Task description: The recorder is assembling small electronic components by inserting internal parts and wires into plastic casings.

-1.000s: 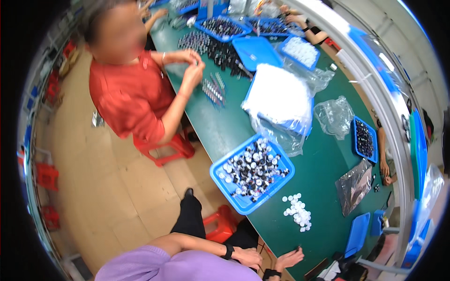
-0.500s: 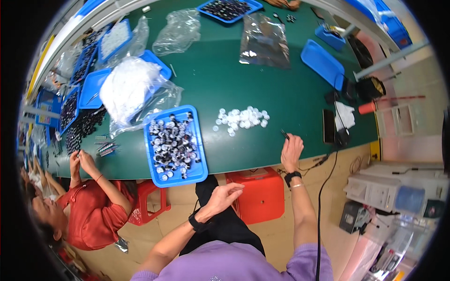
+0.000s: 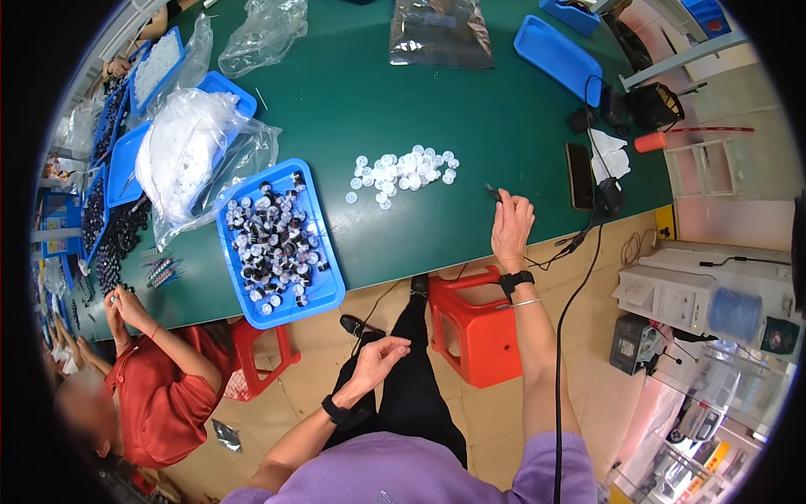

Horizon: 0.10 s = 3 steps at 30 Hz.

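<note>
My right hand (image 3: 512,227) rests at the table's front edge, closed round dark, thin-tipped tweezers (image 3: 493,192). To the left of the tips lies a loose pile of small translucent white round discs (image 3: 407,170). My left hand (image 3: 382,363) hangs over my lap, away from the table, with its fingers curled together; anything between them is too small to make out. A blue tray (image 3: 327,286) at the table's front edge holds many small black-and-clear round parts (image 3: 273,244). It is the thing nearest to my left hand on the table.
A bag of white parts (image 3: 180,155) sits on blue trays at the left. A person in red (image 3: 172,395) works there beside me. Toward the right lie a blue tray (image 3: 558,59), a phone (image 3: 579,176) and a cable (image 3: 561,353). Red stools (image 3: 478,336) stand below the table edge.
The view has shifted, so the table's things appear further left and higher. My left hand has drawn back a little from the table. The tweezers remain in my right hand.
</note>
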Motion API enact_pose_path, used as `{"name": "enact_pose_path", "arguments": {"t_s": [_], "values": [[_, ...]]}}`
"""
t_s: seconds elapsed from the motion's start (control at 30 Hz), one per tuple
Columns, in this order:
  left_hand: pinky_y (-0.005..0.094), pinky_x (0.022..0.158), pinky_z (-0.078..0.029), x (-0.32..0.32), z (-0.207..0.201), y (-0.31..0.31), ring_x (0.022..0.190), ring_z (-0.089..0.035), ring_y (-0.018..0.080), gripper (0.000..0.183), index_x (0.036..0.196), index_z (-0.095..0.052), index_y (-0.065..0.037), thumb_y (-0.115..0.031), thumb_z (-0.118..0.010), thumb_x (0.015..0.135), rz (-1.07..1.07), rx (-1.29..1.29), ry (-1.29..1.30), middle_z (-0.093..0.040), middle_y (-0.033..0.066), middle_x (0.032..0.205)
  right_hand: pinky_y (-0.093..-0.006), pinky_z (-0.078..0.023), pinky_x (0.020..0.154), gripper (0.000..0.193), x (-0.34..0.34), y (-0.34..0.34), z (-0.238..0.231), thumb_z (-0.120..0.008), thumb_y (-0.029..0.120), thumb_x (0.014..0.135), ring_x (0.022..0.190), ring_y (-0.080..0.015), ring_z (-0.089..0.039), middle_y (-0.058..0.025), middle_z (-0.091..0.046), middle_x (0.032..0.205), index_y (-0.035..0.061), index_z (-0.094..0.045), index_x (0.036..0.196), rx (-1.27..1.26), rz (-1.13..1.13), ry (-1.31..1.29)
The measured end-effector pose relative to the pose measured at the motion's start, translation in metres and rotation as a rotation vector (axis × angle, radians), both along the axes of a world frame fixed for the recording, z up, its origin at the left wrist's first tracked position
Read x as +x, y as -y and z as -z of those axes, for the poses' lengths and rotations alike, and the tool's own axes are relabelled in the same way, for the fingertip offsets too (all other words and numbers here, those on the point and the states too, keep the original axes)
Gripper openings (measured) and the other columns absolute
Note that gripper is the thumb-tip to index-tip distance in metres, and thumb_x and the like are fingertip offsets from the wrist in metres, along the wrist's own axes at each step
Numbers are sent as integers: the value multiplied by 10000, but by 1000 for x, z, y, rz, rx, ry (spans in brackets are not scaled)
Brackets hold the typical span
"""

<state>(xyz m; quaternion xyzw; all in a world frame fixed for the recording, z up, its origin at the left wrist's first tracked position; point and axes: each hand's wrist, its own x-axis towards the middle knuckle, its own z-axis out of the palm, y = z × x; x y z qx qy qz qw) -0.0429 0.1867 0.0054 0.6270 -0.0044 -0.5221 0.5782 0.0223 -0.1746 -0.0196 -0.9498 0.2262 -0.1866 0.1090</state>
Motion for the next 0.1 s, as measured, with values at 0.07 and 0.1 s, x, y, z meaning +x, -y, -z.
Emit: {"name": "enact_pose_path", "arguments": {"t_s": [0.07,0.1], "values": [[269,879,-489,1,6,6,988,-621,151,228,1137,-597,23,-77,-520,947,-4,-7,-23,-654,91,1019,-415,-378,806,302,2,2,2,-557,125,888,934,-290,-475,-111,-503,985,93,-561,1188,1,3,-8],[270,890,-488,-1,13,7,1007,-619,157,236,1149,-592,22,-76,-516,948,-3,-14,-23,-654,92,1020,-420,-373,812,311,0,3,4,-563,127,886,942,-290,-471,-119,-501,991,100,-561,1196,25,8,-9]]}}
